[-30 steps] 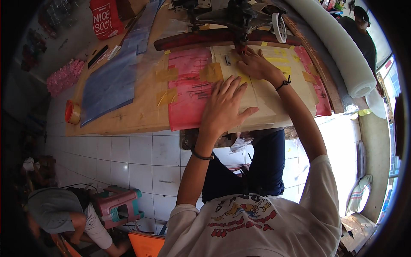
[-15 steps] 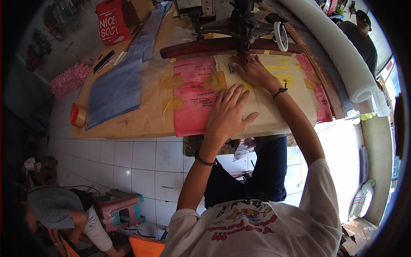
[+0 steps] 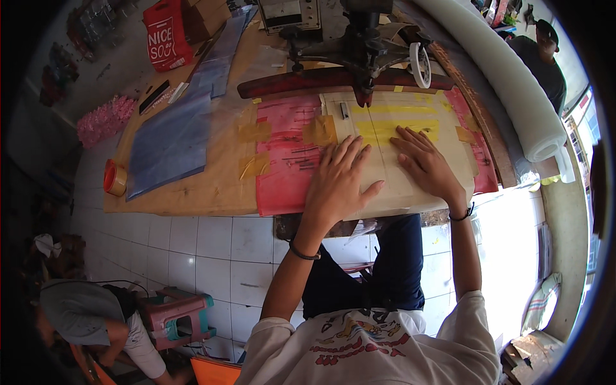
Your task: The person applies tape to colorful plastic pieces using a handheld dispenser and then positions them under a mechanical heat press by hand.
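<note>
My left hand lies flat with fingers spread, over the edge between a red taped sheet and a cream sheet. On the cream sheet's right half rests my right hand, fingers stretched forward toward yellow tape strips. Neither hand grips anything. A small metal piece lies near the sheet's far edge. Just beyond stands a dark press head with a long red-edged bar running across the sheets' far side.
Blue translucent sheets, a tape roll and a red bag sit on the left side. A large white roll lies along the right. One person sits low at left; another person is far right.
My right hand has drawn back from the small metal piece under the press head, toward me and to the right. My left hand stays in about the same place.
</note>
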The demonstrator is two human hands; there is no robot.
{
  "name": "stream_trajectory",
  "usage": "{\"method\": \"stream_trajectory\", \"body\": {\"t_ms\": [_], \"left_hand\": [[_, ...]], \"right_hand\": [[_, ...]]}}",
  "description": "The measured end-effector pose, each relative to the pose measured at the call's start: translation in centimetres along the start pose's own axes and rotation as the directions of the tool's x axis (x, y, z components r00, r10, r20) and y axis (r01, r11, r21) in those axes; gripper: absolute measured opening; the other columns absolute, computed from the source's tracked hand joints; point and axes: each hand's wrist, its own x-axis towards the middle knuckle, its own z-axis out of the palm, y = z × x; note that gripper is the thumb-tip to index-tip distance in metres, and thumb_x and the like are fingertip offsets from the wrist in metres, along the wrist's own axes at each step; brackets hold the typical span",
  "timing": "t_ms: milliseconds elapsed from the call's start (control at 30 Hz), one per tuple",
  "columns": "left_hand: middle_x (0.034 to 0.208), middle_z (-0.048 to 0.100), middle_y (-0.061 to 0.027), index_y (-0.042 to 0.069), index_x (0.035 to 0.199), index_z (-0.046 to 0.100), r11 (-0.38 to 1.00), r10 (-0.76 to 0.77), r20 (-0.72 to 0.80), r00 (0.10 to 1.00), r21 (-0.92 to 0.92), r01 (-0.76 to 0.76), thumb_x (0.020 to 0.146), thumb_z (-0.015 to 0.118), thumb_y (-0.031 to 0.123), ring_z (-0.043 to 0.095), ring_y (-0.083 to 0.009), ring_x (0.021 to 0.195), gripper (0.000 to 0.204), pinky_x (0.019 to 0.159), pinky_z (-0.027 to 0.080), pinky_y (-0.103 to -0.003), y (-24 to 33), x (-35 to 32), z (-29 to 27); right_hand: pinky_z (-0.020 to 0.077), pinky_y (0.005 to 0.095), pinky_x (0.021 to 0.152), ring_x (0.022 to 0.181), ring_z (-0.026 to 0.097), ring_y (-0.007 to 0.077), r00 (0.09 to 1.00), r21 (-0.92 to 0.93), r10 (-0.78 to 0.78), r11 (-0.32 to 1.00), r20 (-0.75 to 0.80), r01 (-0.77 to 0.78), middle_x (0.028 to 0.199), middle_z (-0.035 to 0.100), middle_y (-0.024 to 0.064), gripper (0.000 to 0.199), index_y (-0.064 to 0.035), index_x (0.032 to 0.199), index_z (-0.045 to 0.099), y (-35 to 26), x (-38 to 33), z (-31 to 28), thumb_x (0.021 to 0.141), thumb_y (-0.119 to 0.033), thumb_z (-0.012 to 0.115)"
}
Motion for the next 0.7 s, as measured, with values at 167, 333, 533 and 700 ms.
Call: {"method": "stream_trajectory", "body": {"t_ms": [167, 333, 533, 700], "left_hand": [[0.146, 0.049, -0.0173, 0.001, 0.137, 0.054, 1.000, -0.008, -0.018, 1.000, -0.003, 0.008, 0.089, 0.065, 0.046, 0.040, -0.0315, 0.140, 0.068, 0.118, 0.029, -0.049, 0.2, 0.1, -0.3], [0.142, 0.051, -0.0171, 0.002, 0.132, 0.058, 1.000, 0.009, -0.047, 0.999, -0.004, -0.009, 0.089, 0.066, 0.045, 0.043, -0.0326, 0.136, 0.061, 0.115, 0.033, -0.049, 0.6, -0.1, -0.5], [0.113, 0.066, -0.0101, 0.006, 0.102, 0.071, 0.992, 0.064, -0.198, 0.978, -0.095, -0.084, 0.085, 0.072, 0.026, 0.062, -0.0300, 0.109, 0.026, 0.096, 0.049, -0.044, 0.5, -2.3, 0.1], [0.102, 0.072, -0.0044, 0.007, 0.093, 0.073, 0.997, 0.053, -0.333, 0.941, -0.027, -0.066, 0.082, 0.073, 0.018, 0.066, -0.0270, 0.103, 0.016, 0.093, 0.050, -0.040, 1.2, -3.4, 0.7]], "right_hand": [[0.0284, 0.0487, 0.119, 0.139, 0.043, 0.0370, 0.999, -0.032, 0.016, 0.999, -0.032, -0.017, 0.147, 0.049, 0.0194, 0.037, -0.0078, 0.132, 0.062, -0.2, 0.1, 0.3, 0.100, -0.026, 0.055], [0.0289, 0.0485, 0.118, 0.138, 0.043, 0.0373, 0.998, -0.033, 0.000, 0.999, -0.058, -0.002, 0.146, 0.051, 0.0198, 0.036, -0.0067, 0.130, 0.063, -0.3, -0.2, 0.5, 0.099, -0.025, 0.056], [0.0412, 0.0469, 0.108, 0.123, 0.057, 0.0357, 0.983, 0.050, 0.009, 0.999, -0.181, 0.000, 0.126, 0.066, 0.0170, 0.024, -0.0033, 0.112, 0.070, -0.6, -0.7, 0.0, 0.095, -0.018, 0.061], [0.0469, 0.0435, 0.101, 0.115, 0.064, 0.0307, 0.977, 0.068, -0.094, 0.992, -0.192, 0.109, 0.114, 0.073, 0.0105, 0.018, -0.0042, 0.096, 0.075, -1.0, -1.4, -0.3, 0.085, -0.018, 0.074]]}}
